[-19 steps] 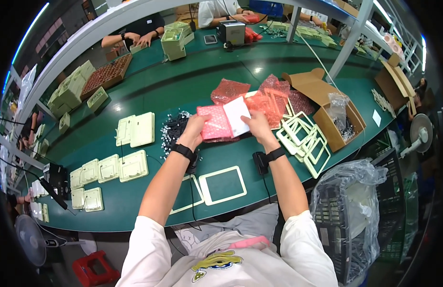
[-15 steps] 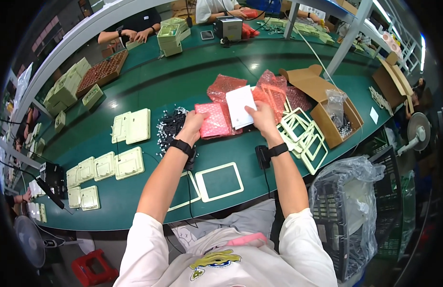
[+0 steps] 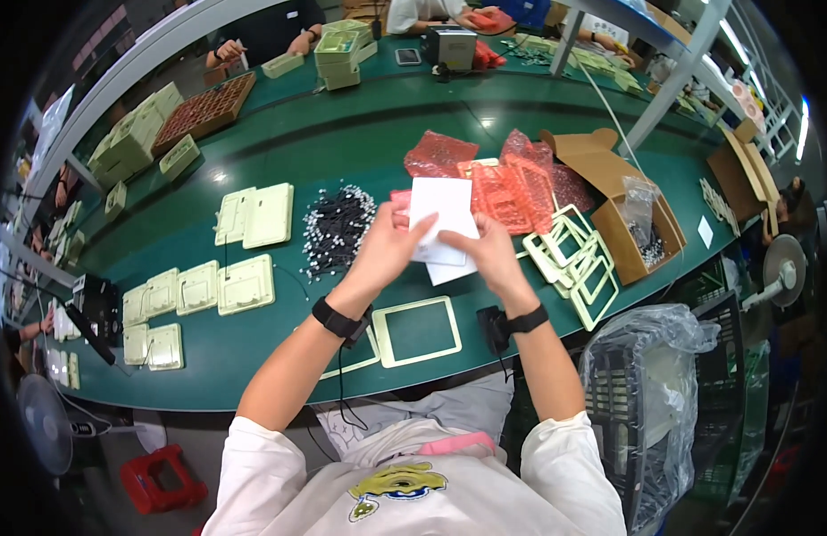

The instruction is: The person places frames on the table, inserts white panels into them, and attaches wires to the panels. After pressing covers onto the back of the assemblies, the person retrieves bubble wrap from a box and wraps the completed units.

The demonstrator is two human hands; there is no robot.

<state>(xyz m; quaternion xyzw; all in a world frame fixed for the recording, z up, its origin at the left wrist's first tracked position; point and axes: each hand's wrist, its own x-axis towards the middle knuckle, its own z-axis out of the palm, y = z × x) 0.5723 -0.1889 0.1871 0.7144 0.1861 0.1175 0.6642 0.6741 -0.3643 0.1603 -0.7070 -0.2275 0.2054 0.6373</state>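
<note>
In front of my chest I hold a small stack of flat white rectangular panels (image 3: 442, 198), slightly fanned, with one edge showing below the rest. My left hand (image 3: 392, 245) grips them from the left, its thumb pressed on the face. A bit of pink bubble wrap (image 3: 399, 196) shows behind its fingers; whether they touch it is hidden. From the right, my right hand (image 3: 487, 250) pinches the same panels, thumb across the front. Beyond them lie red bubble-wrap bags (image 3: 507, 189). A heap of black cables with white ends (image 3: 338, 228) is beside my left hand.
Pale frames (image 3: 574, 259) lie piled at right, beside an open cardboard box (image 3: 641, 237). Another frame (image 3: 419, 332) lies near the table edge. Pale housings (image 3: 246, 284) are laid out at left. Co-workers sit across the green table (image 3: 342, 116). A plastic-lined crate (image 3: 646, 384) stands at lower right.
My left hand has left the pink bubble-wrap package and come over to the white panels. The panels have moved slightly down and now sit between both hands.
</note>
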